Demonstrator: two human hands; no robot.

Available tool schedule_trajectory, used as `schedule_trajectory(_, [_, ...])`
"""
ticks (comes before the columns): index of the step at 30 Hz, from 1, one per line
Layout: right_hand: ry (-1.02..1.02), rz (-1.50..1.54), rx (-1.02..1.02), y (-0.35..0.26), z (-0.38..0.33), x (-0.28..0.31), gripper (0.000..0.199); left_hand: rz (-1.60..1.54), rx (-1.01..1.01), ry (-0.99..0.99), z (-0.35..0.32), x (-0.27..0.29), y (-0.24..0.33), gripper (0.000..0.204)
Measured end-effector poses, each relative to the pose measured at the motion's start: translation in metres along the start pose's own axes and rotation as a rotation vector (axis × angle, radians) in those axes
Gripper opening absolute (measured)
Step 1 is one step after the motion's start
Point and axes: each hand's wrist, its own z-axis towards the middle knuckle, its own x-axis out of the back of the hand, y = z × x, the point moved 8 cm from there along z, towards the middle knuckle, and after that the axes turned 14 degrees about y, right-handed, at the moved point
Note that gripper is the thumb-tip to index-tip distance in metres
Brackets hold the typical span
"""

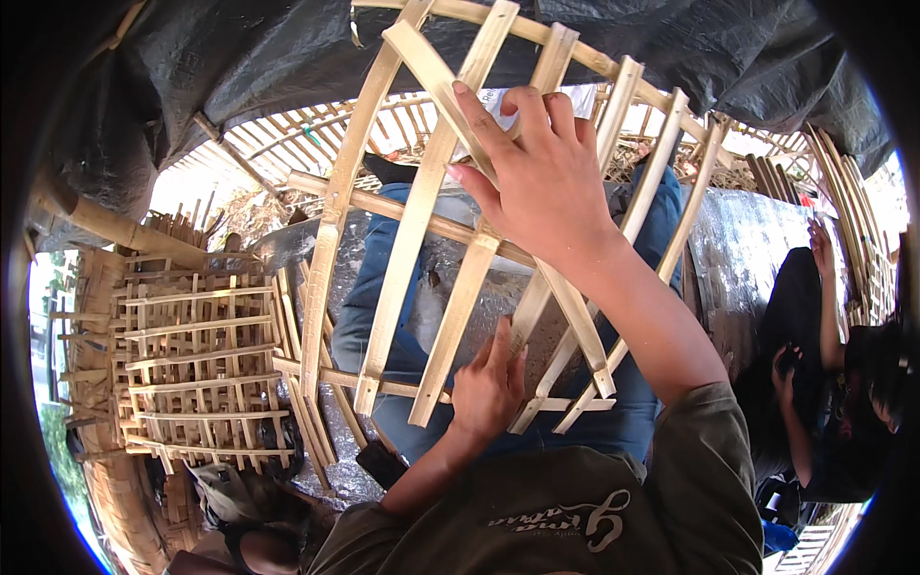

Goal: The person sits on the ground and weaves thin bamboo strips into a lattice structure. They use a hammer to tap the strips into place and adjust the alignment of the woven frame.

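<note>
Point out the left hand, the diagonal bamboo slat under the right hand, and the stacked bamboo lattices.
Left hand (482, 390), head view: back of the hand.
Diagonal bamboo slat (426, 67), head view: its upper part.
Stacked bamboo lattices (201, 383), head view: a crosswise slat.

A pale yellow frame of flat bamboo slats (477, 251), with gaps between them, sits over the person's legs (362, 311). One long, pale bamboo strip (431, 77) crosses it (all slanty).

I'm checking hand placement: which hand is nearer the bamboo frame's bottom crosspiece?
Left. The left hand covers the middle of the bottom crosspiece in this view; the right hand is farther up, over the bamboo frame's upper half.
</note>
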Motion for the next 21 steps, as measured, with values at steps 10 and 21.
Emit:
schedule_trajectory(10, [0.087,0.08,-0.037,-0.016,0.014,0.016,0.06,-0.048,-0.07,0.075,-0.007,0.012,0.009,0.054])
schedule_trajectory(21, [0.051,0.093,-0.028,0.019,0.055,0.025,0.073,-0.051,-0.094,0.101,-0.018,0.014,0.004,0.057])
